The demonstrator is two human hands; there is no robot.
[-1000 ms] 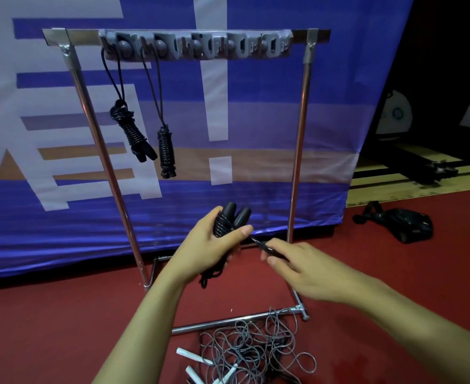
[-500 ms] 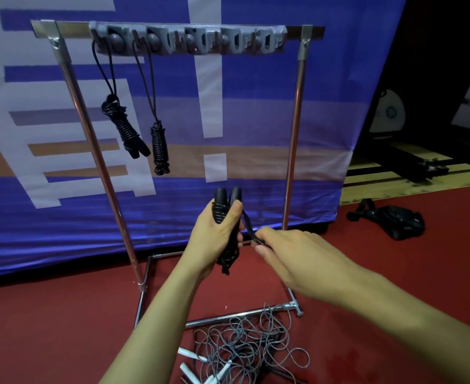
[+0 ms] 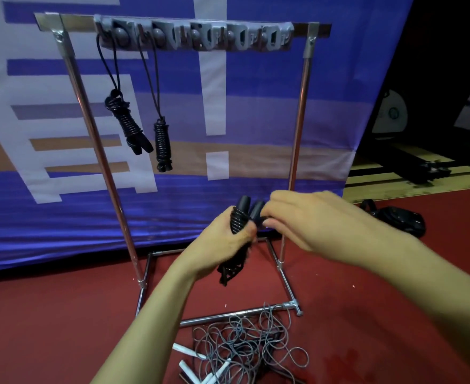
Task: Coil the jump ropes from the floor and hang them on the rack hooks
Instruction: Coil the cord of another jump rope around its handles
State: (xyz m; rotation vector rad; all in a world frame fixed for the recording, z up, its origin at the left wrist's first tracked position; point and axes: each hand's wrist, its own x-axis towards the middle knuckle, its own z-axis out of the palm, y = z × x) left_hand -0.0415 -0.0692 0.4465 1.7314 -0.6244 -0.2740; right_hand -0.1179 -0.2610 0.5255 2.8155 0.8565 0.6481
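Note:
My left hand [image 3: 222, 245] grips a black jump rope [image 3: 238, 220], its two handles pointing up with cord wound around them and a loose bundle hanging below my palm. My right hand [image 3: 305, 217] pinches the cord's end against the handle tops. Behind stands a metal rack [image 3: 297, 139] with a grey hook strip [image 3: 195, 36] along its top bar. Two coiled black ropes hang from the left hooks, one [image 3: 127, 126] tilted, the other [image 3: 162, 145] straight down. On the floor lies a tangled grey rope [image 3: 244, 345] with white handles [image 3: 189, 353].
A blue and white banner [image 3: 256, 112] hangs behind the rack. A black bag [image 3: 394, 217] sits on the red floor at the right. The rack's base rails [image 3: 239, 314] run across the floor just beyond the tangled rope. Dark equipment stands at the far right.
My right hand has risen from below the handles to their tops, carrying the cord's end up and over. My left hand keeps its hold on the bundle.

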